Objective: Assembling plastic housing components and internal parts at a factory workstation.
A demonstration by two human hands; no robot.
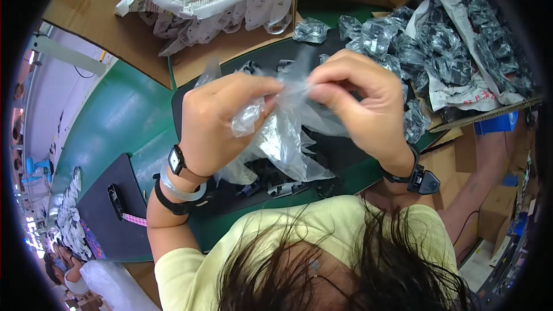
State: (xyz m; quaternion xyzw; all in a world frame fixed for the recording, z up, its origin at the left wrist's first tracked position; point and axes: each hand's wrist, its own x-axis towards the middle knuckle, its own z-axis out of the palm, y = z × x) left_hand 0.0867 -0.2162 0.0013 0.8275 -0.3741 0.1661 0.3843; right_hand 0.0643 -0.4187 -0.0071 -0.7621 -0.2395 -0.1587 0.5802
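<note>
My left hand point(216, 112) and right hand point(371, 109) are bare. I wear a pale yellow top point(265, 222) with short sleeves point(175, 262). On my left wrist sits a small watch point(175, 160) with a black rectangular case and dark strap, then a pale, glossy bangle point(180, 193) and a black band point(168, 205). My right wrist carries a black strap point(415, 161) bearing a rounded, triangular black device point(427, 182). Long, loose hair point(391, 256) falls over my top.

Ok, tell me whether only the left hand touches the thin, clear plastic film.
No, the right hand also pinches the thin, clear plastic film.
</note>
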